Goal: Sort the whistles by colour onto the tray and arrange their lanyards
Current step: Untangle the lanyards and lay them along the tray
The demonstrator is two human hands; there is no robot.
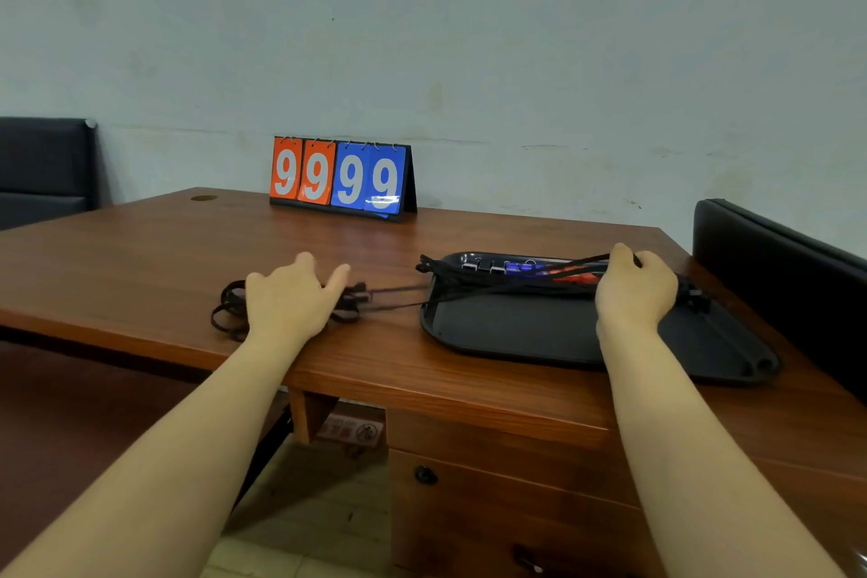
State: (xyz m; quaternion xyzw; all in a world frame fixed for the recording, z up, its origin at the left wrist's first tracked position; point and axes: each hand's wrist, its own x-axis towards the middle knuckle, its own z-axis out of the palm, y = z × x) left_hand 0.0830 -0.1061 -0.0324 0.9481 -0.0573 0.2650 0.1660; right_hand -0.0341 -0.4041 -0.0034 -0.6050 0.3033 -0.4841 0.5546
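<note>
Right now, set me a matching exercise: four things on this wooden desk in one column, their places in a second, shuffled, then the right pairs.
Things:
1. black plastic tray
2. red-and-blue flip scoreboard
3. loose bundle of black lanyards
4. blue metal whistles

Places:
A. under the left hand, on the bare desk
B. along the tray's far edge
C. at the desk's back, by the wall
D. on the desk's right side, under the right hand

Pairs: 1-D, 2-C, 3-A, 4-B
</note>
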